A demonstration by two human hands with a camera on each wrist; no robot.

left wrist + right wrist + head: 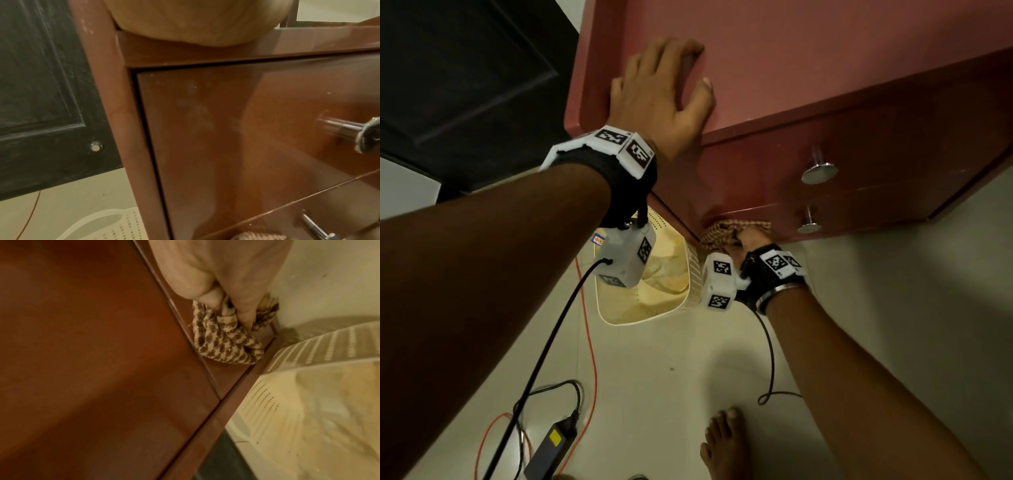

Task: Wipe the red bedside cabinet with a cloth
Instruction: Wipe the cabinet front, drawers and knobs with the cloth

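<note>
The red bedside cabinet [808, 85] stands on a pale, glossy floor [893, 325], its flat top and two drawer fronts shining under dim, warm light. Each drawer carries a round chrome knob: the upper knob [819, 170] and the lower knob [808, 224] sit one above the other. Fine specks and faint smears show on the upper drawer front [226, 129] in the left wrist view.

The left hand [661, 96] lies spread and flat on the cabinet's top near its left front corner, fingers relaxed and holding nothing. The right hand [751, 240] is low down at the cabinet's bottom edge, its fingers curled round a bunched brown-and-cream checked cloth [224, 340], which is pressed against the strip below the lower drawer, close to the left front corner.

Just beside that corner a cream perforated plastic basket [640, 308] stands on the floor. A dark panelled door [465, 85] fills the space to the cabinet's left. A black cable, an orange cord [590, 342] and a black power adapter [551, 448] lie on the floor, and a bare foot [726, 442] stands near them.
</note>
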